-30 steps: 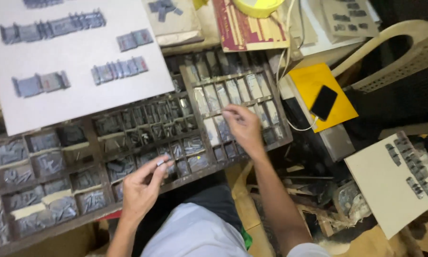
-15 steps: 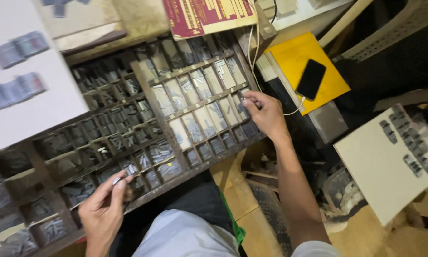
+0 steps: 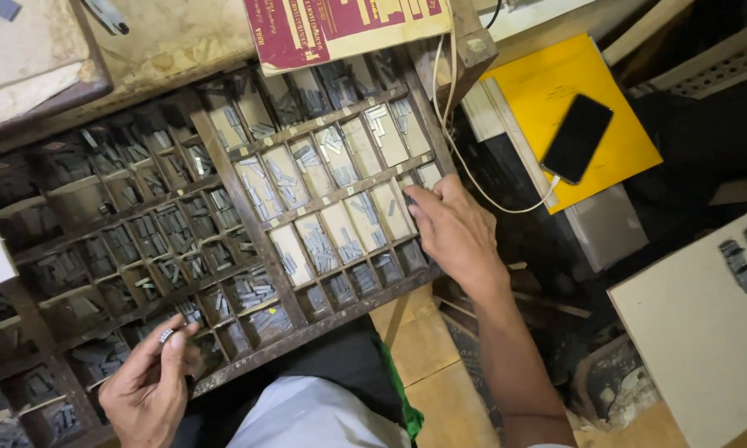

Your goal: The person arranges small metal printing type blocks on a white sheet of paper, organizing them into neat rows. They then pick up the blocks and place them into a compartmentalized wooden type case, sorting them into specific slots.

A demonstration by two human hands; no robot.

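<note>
- The wooden type tray (image 3: 249, 217) lies tilted across the surface, divided into many small compartments that hold grey metal type pieces (image 3: 317, 241).
- The right hand (image 3: 452, 232) rests at the tray's right edge. Its fingers (image 3: 417, 207) curl down into a lower-right compartment; whether they grip a piece cannot be told.
- The left hand (image 3: 149, 386) sits at the tray's near edge, fingers pinched on a small metal piece (image 3: 166, 335) held upright between thumb and forefinger.
- Step in hand, as judged: picking type, one hand reaching in the tray while the other holds a piece already out of it.
- The next move calls for a fine fingertip pinch inside a narrow compartment, without disturbing neighbouring pieces.
- A black phone (image 3: 577, 138) lies on a yellow folder (image 3: 548, 91) beside the tray, its white cable (image 3: 456, 149) trailing over the tray's corner.
</note>
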